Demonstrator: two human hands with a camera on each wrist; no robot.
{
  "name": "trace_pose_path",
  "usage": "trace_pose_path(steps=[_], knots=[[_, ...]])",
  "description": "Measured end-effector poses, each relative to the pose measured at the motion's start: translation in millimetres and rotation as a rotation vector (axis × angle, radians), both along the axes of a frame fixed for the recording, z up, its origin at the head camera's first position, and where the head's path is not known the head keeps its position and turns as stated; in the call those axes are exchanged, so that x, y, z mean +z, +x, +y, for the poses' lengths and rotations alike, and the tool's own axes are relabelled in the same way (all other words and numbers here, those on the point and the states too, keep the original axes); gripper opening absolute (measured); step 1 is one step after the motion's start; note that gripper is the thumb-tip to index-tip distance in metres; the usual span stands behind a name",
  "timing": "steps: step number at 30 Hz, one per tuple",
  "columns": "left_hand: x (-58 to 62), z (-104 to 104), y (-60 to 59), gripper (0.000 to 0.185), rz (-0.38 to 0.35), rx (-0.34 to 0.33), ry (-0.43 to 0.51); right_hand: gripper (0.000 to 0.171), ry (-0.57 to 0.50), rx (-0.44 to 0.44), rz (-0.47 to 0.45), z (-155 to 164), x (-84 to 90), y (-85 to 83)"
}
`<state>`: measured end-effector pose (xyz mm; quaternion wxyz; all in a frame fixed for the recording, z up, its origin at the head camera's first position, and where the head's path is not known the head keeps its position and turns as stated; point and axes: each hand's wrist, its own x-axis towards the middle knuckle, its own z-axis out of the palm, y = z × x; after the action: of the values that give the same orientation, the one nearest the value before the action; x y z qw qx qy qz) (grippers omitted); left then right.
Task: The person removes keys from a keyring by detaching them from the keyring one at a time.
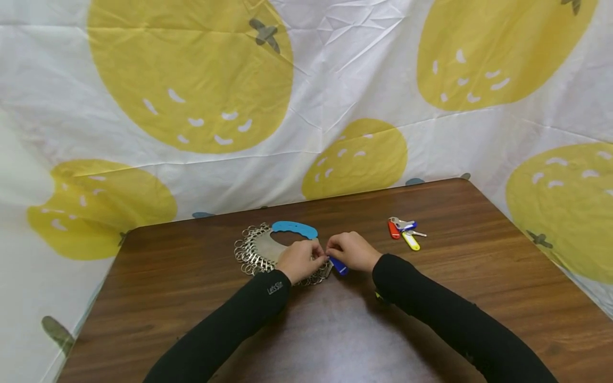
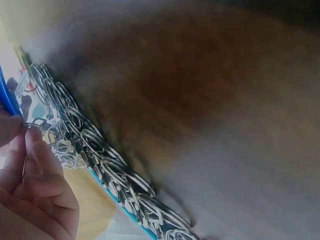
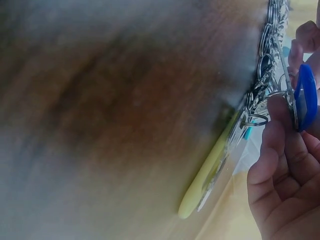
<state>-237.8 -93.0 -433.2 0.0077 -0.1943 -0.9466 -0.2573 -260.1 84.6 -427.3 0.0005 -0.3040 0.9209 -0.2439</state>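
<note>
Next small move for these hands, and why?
Probably steady the small metal ring with the left hand and turn the blue key tag slightly with the right hand. The left fingertips pinch the ring, the right fingers pinch the tag right beside it, and the fingers hide whether the two are linked; a slight turn might show that.

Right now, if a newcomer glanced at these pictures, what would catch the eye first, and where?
Probably the big yellow fruits on the cloth behind the table. Next might come the ring-fringed metal hoop with its turquoise strip, beside the left grip. The blue tag in the right grip also stands out, as do the keys with coloured tags farther right.
</note>
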Motion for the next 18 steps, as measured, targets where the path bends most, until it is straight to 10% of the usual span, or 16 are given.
trace_pose_path(steps=[18], knots=[[0.3, 0.7, 1.6, 0.011, -0.002, -0.017, -0.007, 0.01, -0.006, -0.006, -0.011, 0.4, -0.1, 0.5]])
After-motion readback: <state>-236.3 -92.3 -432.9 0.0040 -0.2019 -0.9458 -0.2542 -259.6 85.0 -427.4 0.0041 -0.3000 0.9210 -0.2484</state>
